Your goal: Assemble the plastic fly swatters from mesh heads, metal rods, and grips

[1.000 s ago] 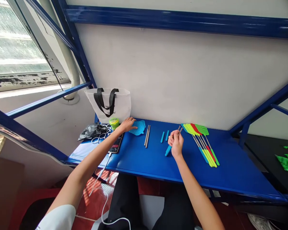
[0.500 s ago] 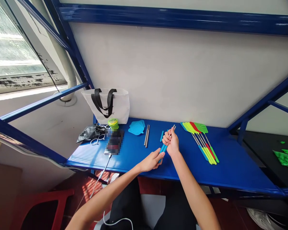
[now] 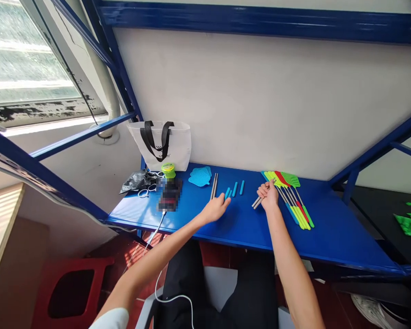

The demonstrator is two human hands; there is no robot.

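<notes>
My left hand is closed with blue handle sleeves at its fingertips, just above the table; its fingers partly hide them. Farther back, two more blue tube-shaped sleeves lie side by side. My right hand is wrapped round thin metal rods, whose ends stick out below and above the fist. Right of it lies a fan of fly swatters in blue, yellow, red and green. Behind my left hand are loose metal rods and a stack of blue swatter heads.
On the blue table, a white tote bag stands at the back left, with a green tub, scissors, a black plastic bag and a blurred device on a cable. Blue frame bars run overhead.
My hands have moved apart. The right one has gone rightward with the metal rods, now separate from the blue sleeves near my left hand. The whole view has shifted slightly.
</notes>
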